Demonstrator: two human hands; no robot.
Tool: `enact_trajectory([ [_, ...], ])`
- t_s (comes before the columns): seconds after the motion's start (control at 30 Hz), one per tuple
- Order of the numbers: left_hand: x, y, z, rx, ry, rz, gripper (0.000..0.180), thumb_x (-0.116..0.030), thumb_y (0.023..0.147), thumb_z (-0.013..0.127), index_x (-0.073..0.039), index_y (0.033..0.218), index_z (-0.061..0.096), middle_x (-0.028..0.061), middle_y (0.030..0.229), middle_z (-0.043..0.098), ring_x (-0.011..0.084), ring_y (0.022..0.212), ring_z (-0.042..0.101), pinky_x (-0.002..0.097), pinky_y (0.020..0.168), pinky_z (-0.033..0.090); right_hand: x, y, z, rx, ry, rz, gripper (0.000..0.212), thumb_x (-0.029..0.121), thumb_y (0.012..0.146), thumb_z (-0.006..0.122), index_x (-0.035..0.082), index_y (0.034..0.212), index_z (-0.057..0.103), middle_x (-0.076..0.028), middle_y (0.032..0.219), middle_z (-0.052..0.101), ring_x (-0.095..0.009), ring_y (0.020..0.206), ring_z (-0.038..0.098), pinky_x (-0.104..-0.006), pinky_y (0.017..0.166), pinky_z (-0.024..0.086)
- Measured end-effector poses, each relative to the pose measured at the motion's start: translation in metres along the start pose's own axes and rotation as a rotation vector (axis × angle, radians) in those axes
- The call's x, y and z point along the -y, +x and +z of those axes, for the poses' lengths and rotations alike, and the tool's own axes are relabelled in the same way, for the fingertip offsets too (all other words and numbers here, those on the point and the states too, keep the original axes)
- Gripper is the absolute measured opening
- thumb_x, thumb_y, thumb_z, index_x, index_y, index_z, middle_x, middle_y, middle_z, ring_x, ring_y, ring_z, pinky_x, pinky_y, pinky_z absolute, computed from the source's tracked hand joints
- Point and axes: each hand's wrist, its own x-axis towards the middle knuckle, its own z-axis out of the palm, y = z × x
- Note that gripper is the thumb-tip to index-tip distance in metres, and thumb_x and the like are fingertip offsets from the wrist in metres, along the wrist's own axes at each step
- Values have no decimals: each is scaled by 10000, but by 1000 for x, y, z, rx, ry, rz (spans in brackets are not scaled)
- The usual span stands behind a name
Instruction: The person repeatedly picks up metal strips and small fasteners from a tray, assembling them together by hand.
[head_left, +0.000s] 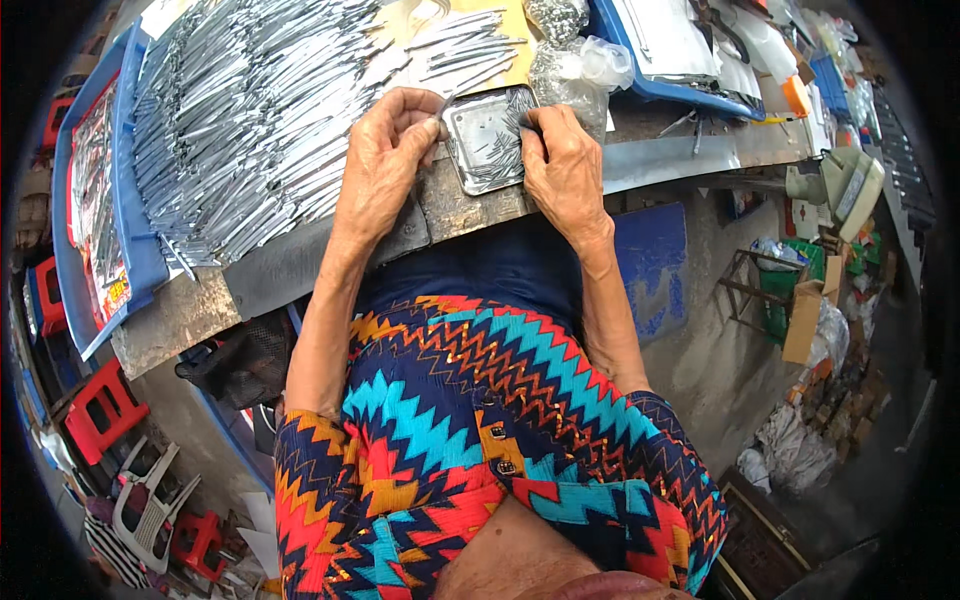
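Note:
My left hand (388,150) is closed in a pinch at the left edge of a small square metal tray (480,140). A slim silver metal piece shows at its fingertips, partly hidden by them. Over the tray's right side, my right hand (565,165) has thumb and fingers pressed together; whatever lies between them is hidden. Many small grey metal pins (507,150) lie in the tray, mostly along its right and lower sides. To the left spreads a large heap of slender silver metal pieces (260,110). A smaller group of similar pieces (465,45) rests on yellowish paper beyond the tray.
A blue tray (140,150) edges the heap on the left. Clear plastic bags (570,80) and another blue tray (660,85) stand at the right. The worktable's front edge (470,212) runs before me. Red stools (105,410) are on the floor at left.

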Motion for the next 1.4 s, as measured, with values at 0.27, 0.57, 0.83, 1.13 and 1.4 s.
enact_trajectory([
  [0.27,9,-4,5,-36,-34,-6,193,-125,862,548,29,979,552,-1,729,548,33,578,418,173,511,341,1,7,10,59,-95,27,84,25,778,538,-23,846,542,-194,795,564,-375,731,563,-423,644,441],
  [0.57,9,-4,4,-48,63,9,136,-46,832,553,55,923,552,41,781,592,55,682,530,192,615,442,0,15,14,131,-179,-54,84,33,763,563,7,819,506,-172,773,545,-368,695,553,-433,604,431],
  [0.83,10,-5,5,-53,29,-7,139,-34,813,575,56,917,556,34,776,592,40,670,517,185,599,433,6,28,10,288,-398,-208,188,17,659,583,-16,805,469,-182,763,527,-336,685,586,-429,564,468],
  [1.13,8,-4,5,-44,-11,18,173,-88,827,608,31,946,568,-5,753,563,10,623,457,151,543,371,-6,29,7,284,-249,-247,199,54,699,567,-30,834,448,-213,775,529,-376,673,570,-449,567,459],
  [1.4,9,-2,11,-13,-19,10,184,-76,818,594,59,942,579,8,697,566,32,552,451,176,501,372,-7,18,8,103,202,87,155,63,813,554,-49,885,476,-106,623,497,-205,519,498,-334,491,392],
])
